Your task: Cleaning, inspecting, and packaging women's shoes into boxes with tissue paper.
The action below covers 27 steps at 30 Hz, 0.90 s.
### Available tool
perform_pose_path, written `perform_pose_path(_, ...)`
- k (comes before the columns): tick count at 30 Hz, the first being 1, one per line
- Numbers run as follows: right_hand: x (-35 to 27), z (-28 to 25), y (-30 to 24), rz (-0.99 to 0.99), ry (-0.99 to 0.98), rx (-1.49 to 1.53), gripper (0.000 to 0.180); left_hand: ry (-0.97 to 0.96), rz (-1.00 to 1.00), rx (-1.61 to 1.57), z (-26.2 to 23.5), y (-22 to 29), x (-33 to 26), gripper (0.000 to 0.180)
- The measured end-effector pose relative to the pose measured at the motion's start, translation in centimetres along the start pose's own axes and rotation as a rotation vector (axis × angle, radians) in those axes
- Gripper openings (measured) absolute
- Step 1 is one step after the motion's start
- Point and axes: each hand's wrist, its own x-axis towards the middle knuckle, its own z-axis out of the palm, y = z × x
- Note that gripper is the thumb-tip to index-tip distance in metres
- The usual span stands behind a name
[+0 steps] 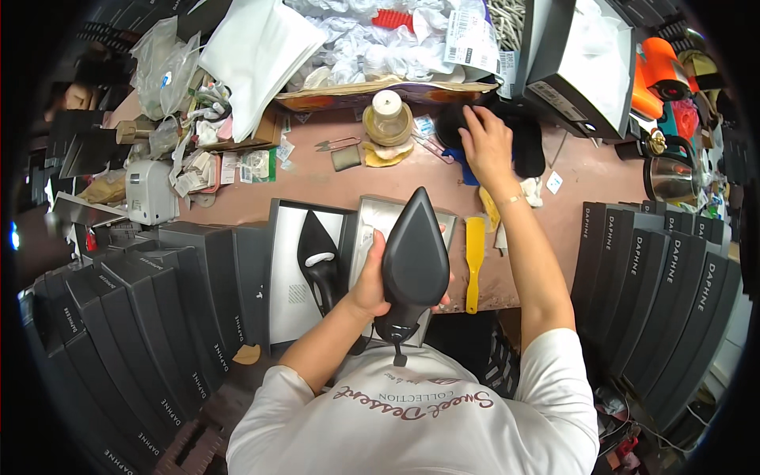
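My left hand (368,286) is wrapped round a black pointed high-heeled shoe (416,257). The shoe is held sole up, with its toe pointing away from me and its heel toward my shirt. At the back of the table, my right hand (489,146) reaches over a black pad or cloth (529,150) and a blue cloth (469,168). Its fingers are stretched out and spread, and their tips touch the dark material. A second black heeled shoe (321,273), with white padding in its opening, lies in an open shoebox (285,313) left of my left hand.
A yellow flat-handled tool (473,261) lies right of the held shoe. Behind stand a white-capped jar (387,123) and a carton (340,99) of crumpled white paper. Stacked dark shoeboxes (158,309) line the left; more shoeboxes (657,277) line the right.
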Motion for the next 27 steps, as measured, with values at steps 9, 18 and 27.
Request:
perform_pose_path(9,-0.7,-8.7,-8.0,0.105,-0.108,0.561,0.026,0.016,0.170,-0.126,-1.2,-1.4,-1.0,0.090)
perform_pose_path(18,-6.5,-16.8,-17.9,0.147,-0.129,0.396,0.010,-0.135,-0.069,0.030,0.1,-6.0,-3.6,0.085)
perform_pose_path(27,-9.0,-19.1,-19.5,0.178,0.005,0.335,0.014,-0.188,-0.091,0.058,1.3,-6.7,-7.2,0.079)
